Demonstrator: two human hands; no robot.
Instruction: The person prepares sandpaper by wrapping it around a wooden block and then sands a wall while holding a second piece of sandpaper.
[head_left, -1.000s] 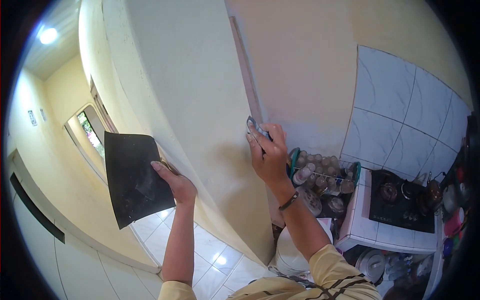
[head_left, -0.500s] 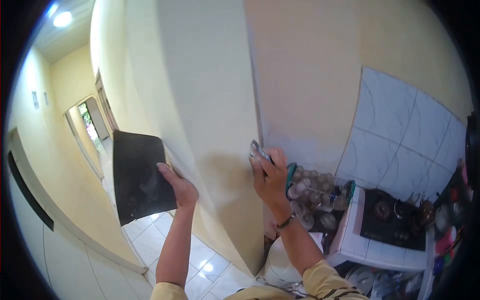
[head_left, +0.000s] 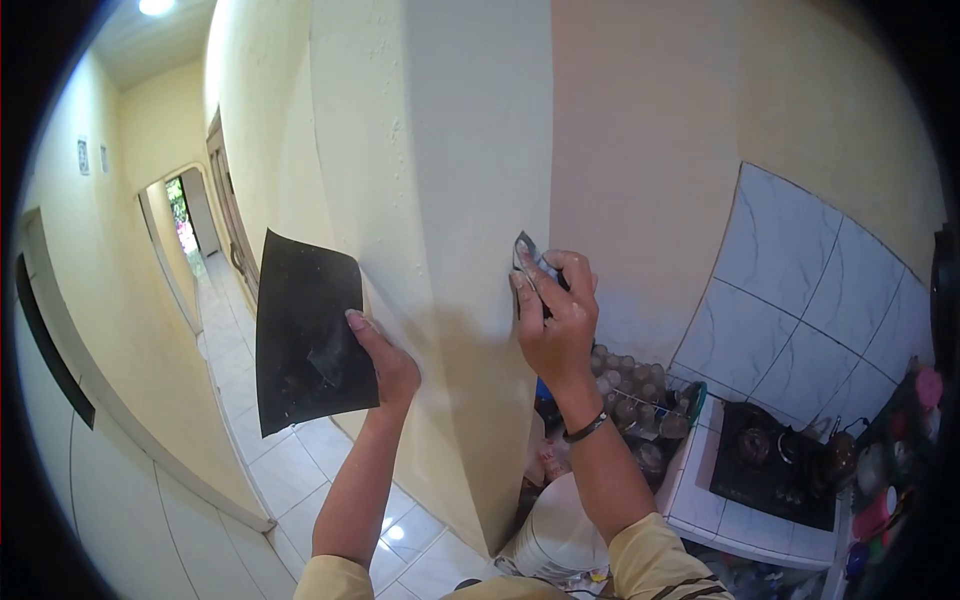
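Observation:
My left hand is closed on the edge of a black rectangular sheet, thumb on its face and the fingers hidden behind. The sheet stands nearly upright, slightly curved, with a pale smear and specks low on it. At the right-hand edge of the cream wall column, my right hand pinches a small thin dark piece. Whitish residue coats the fingertips, and I cannot tell exactly what the piece is. Small raised bumps show on the column's left face.
Right of the column stands a tiled counter with a black stove and pots. Egg trays sit beside it, above a white bucket. A tiled hallway floor runs off at the left.
My right hand has moved up along the column's edge with the small piece. The view has shifted, and the black sheet in my left hand appears a little farther right and higher.

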